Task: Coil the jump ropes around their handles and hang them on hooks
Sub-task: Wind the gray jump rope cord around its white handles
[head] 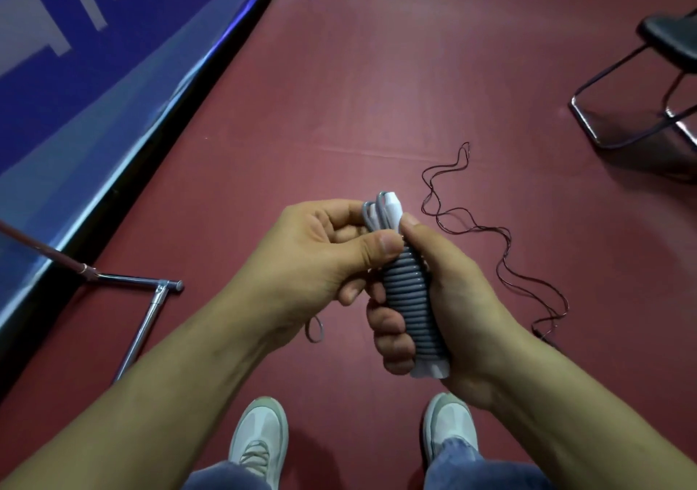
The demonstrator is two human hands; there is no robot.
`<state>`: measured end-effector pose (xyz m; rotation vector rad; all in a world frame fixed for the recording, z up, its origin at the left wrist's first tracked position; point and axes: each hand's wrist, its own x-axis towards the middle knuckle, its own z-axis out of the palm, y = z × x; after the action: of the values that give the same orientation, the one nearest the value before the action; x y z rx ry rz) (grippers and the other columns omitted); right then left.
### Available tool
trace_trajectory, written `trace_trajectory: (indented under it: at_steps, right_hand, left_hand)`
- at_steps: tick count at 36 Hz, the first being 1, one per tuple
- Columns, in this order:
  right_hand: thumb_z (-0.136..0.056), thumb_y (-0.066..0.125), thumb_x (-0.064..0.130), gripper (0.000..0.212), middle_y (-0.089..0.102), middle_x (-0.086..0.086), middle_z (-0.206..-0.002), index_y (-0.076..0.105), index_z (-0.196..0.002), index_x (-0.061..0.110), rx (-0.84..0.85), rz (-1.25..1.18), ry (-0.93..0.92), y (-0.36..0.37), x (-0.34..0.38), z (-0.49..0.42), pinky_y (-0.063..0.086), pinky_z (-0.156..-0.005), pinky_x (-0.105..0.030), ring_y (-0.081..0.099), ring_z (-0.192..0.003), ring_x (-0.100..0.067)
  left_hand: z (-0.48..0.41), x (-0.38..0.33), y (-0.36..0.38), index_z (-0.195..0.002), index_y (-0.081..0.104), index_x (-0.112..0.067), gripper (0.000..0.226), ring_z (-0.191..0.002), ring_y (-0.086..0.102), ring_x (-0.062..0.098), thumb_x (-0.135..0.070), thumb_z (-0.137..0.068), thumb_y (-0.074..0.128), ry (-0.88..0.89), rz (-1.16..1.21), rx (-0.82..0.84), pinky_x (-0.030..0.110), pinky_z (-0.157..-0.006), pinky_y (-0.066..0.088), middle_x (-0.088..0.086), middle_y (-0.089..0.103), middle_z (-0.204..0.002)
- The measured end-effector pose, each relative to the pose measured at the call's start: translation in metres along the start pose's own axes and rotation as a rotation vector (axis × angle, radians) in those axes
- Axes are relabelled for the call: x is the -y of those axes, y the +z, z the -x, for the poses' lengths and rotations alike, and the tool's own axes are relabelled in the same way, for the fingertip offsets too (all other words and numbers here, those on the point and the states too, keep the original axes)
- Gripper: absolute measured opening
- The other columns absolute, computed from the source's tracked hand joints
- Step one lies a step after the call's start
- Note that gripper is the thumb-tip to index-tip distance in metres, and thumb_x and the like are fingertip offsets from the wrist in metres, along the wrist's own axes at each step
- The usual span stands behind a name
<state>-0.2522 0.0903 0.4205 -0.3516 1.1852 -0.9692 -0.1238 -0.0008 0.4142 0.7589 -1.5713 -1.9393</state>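
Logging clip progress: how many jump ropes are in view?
2. The grey rope, coiled round its handles, sits in the left hand and right hand; the dark rope lies loose on the floor. Others may be hidden.

A blue banner (75,93) with white marks slants across the upper left, edging a dark red floor (339,93). A metal stand (151,301) lies just beside the banner's lower edge. A black chair (671,36) stands well right of the banner. Two pale shoes (260,436) and jeans (464,452) show well below the banner.
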Motion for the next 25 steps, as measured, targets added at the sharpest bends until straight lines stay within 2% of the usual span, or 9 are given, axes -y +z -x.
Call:
trace_trajectory:
  at_steps: [4,7,9,13,16,17,20,23,25]
  right_hand:
    - [-0.085,0.043,0.080,0.065,0.038,0.000,-0.054,0.051,-0.072,0.017,0.264,-0.159,0.079,-0.008,0.006,0.004,0.024,-0.045,-0.019,0.034,-0.040,-0.012]
    - [-0.090,0.046,0.077,0.062,0.041,0.001,-0.055,0.051,-0.078,0.016,0.513,-0.302,0.169,-0.013,0.003,0.003,0.027,-0.044,-0.016,0.033,-0.041,-0.011]
    - [-0.090,0.047,0.077,0.063,0.044,0.001,-0.055,0.052,-0.078,0.014,0.563,-0.339,0.196,-0.014,0.000,0.001,0.030,-0.043,-0.015,0.035,-0.040,-0.011]
    - [-0.087,0.047,0.081,0.078,0.055,-0.012,-0.063,0.064,-0.090,0.005,0.247,-0.118,0.082,-0.006,-0.001,-0.005,0.051,-0.045,-0.026,0.056,-0.044,-0.023]
    - [-0.091,0.047,0.071,0.072,0.063,-0.022,-0.079,0.067,-0.111,0.005,-0.023,0.114,-0.128,-0.004,0.000,-0.009,0.061,-0.074,-0.053,0.067,-0.066,-0.037]
    - [-0.093,0.046,0.068,0.069,0.068,-0.022,-0.080,0.069,-0.105,0.004,-0.101,0.203,-0.184,-0.005,0.002,-0.009,0.060,-0.075,-0.051,0.069,-0.069,-0.040]
    - [-0.100,0.038,0.063,0.063,0.076,-0.014,-0.081,0.074,-0.095,0.011,-0.267,0.447,-0.287,-0.006,0.002,-0.009,0.050,-0.054,-0.031,0.069,-0.064,-0.028]
    - [-0.100,0.037,0.063,0.064,0.075,-0.017,-0.082,0.073,-0.094,0.011,-0.295,0.396,-0.262,0.001,-0.001,-0.010,0.039,-0.042,-0.017,0.065,-0.059,-0.022]
    - [-0.095,0.043,0.067,0.066,0.071,-0.022,-0.074,0.071,-0.088,0.007,-0.281,0.309,-0.260,0.003,-0.005,-0.009,0.044,-0.043,-0.019,0.063,-0.057,-0.026]
  left_hand:
    - [-0.002,-0.002,-0.006,-0.105,0.074,-0.005,0.021,-0.046,0.039,0.014,-0.014,-0.087,0.075,0.014,0.059,0.127,0.016,-0.041,0.032,0.010,0.061,-0.070]
    - [-0.004,-0.004,-0.010,-0.112,0.072,-0.004,0.030,-0.038,0.034,0.003,-0.017,-0.086,0.071,-0.043,0.171,0.273,0.015,-0.041,0.024,0.013,0.054,-0.072]
    - [-0.004,-0.004,-0.011,-0.115,0.072,-0.005,0.033,-0.036,0.033,0.001,-0.017,-0.085,0.070,-0.065,0.190,0.315,0.020,-0.042,0.019,0.014,0.050,-0.077]
    - [-0.004,0.002,-0.010,-0.105,0.069,-0.001,0.013,-0.038,0.036,0.006,-0.001,-0.094,0.061,-0.022,0.043,0.158,0.016,-0.039,0.028,0.006,0.064,-0.072]
    - [-0.003,0.005,-0.009,-0.100,0.070,0.000,0.013,-0.038,0.032,0.009,0.006,-0.093,0.060,-0.026,-0.023,0.032,0.017,-0.040,0.029,0.007,0.063,-0.072]
    - [-0.003,0.006,-0.008,-0.100,0.070,0.001,0.013,-0.038,0.032,0.010,0.007,-0.093,0.061,-0.022,-0.050,0.002,0.018,-0.040,0.030,0.008,0.061,-0.070]
    - [-0.004,0.010,-0.005,-0.101,0.071,-0.003,0.016,-0.040,0.035,0.013,0.007,-0.093,0.062,-0.007,-0.147,-0.091,0.022,-0.041,0.033,0.010,0.060,-0.066]
    - [-0.006,0.013,0.000,-0.099,0.071,-0.003,0.012,-0.040,0.035,0.013,0.004,-0.095,0.062,-0.015,-0.164,-0.110,0.022,-0.042,0.032,0.008,0.057,-0.062]
    - [-0.006,0.012,0.001,-0.100,0.069,0.003,0.009,-0.041,0.034,0.011,0.000,-0.097,0.062,-0.036,-0.107,-0.040,0.020,-0.041,0.030,0.013,0.052,-0.066]
